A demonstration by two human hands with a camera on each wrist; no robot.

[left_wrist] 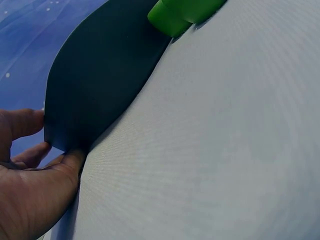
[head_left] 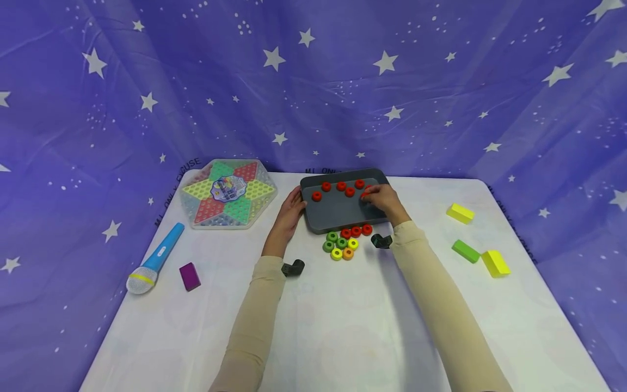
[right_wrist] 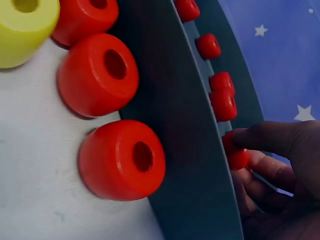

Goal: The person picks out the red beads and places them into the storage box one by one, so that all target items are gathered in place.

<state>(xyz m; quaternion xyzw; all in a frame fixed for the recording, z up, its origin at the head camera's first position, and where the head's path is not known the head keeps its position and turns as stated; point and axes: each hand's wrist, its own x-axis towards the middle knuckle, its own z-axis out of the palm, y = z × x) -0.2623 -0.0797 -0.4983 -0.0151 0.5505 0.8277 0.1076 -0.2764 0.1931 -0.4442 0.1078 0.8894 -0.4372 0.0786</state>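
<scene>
We look down on a white bench [head_left: 343, 326] in front of a purple star-printed backdrop [head_left: 313, 81]. A dark grey tray [head_left: 338, 209] lies at the far middle of the bench, its long axis running left to right.

Our right hand [head_left: 384, 198] reaches over the tray's right part. In the right wrist view its fingers [right_wrist: 280, 140] curl round a red ring [right_wrist: 235, 152] and pinch it, low over the tray floor near the far right corner. Four more red rings [head_left: 341, 187] already lie in a loose row along the tray's far side, to the left of the pinched one.

Our left hand [head_left: 291, 209] rests against the tray's left short edge. In the left wrist view the thumb and fingers [left_wrist: 22, 122] lie relaxed against the tray's corner [left_wrist: 65, 140], touching it rather than clamping it.

Just in front of the tray's near edge sits a cluster of loose rings [head_left: 345, 242]: three red ones touching the tray wall, then green, yellow and orange ones behind them, nearer to us. This cluster lies between our two wrists, and closer to the right hand than to the left.

Elsewhere on the bench we see a hexagonal Chinese checkers board [head_left: 227, 193] at far left, a blue toy microphone [head_left: 154, 260], a purple block [head_left: 189, 276], and yellow and green blocks [head_left: 477, 251] at right.
</scene>
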